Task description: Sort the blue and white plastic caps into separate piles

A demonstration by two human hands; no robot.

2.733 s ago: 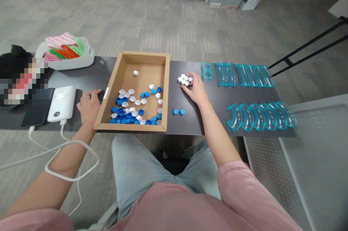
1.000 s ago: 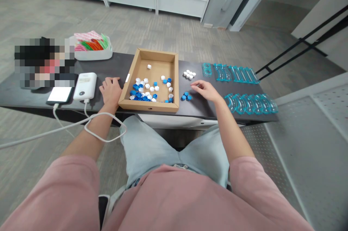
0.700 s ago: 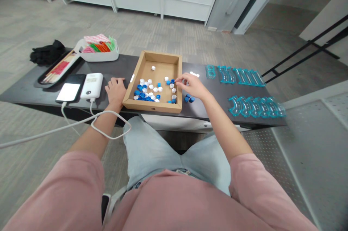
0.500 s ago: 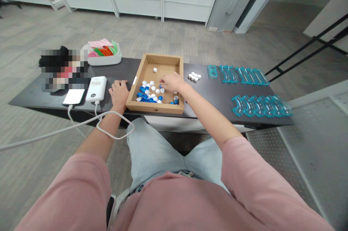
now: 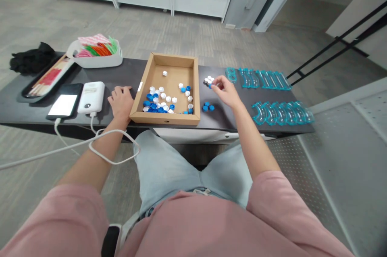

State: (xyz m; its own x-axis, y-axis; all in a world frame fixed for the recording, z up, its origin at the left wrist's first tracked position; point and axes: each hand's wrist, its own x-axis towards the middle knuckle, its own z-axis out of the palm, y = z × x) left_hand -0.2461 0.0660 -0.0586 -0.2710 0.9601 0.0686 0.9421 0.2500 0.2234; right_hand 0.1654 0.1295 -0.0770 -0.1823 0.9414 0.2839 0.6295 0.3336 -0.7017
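Hexagonal pieces [image 5: 163, 95], blue and white, are divided between a shallow cardboard tray [image 5: 181, 119] and the dark tabletop [image 5: 223, 120] to its right, where two small clusters lie apart by colour. A white cluster [image 5: 208, 79] sits on the far side, partly screened by the right hand [image 5: 222, 89], and a blue cluster [image 5: 207, 107] lies on the near side, just beside the tray's right wall. The right hand's thumb and fingers are pinched narrow on what appears to be a single blue piece [image 5: 210, 86], at the near edge of the white cluster; whether the two touch cannot be told. The left hand [image 5: 121, 101] rests palm down, fingers spread and holding nothing visible, just left of the tray. By the look of it, the work is at an early stage: only a handful of pieces are out, while most lie mixed in the tray, thickest toward its near left corner, with one lone white piece [image 5: 165, 73] toward the far end. Teal plastic parts [image 5: 281, 112] lie in rows at right, apart from both clusters.
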